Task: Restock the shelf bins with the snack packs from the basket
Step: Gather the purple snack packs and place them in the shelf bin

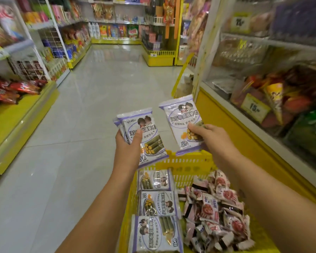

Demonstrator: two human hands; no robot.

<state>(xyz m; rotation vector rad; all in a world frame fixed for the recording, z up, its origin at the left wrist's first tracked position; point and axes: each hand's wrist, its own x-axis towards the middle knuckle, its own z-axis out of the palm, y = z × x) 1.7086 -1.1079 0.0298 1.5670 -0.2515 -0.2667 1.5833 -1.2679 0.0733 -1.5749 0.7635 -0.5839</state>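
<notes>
Shelf bins [274, 99]: right of both grips; judged the destination.
Basket [190, 160]: directly below both grips, more packs [154, 179] inside.
Left hand [128, 145]: thumb clamps a fanned stack [146, 136], likely kept as reserve.
Right hand [208, 137]: fingers pinch 1 pack [182, 117] low down, nearer the bins.

Seaweed-roll packs [144, 133] in my left hand [128, 145] read 咸蛋黄味, as does the single pack [182, 115] in my right hand [210, 137]. The shelf bin's [248, 125] yellow price tag [254, 108] says 15.
</notes>
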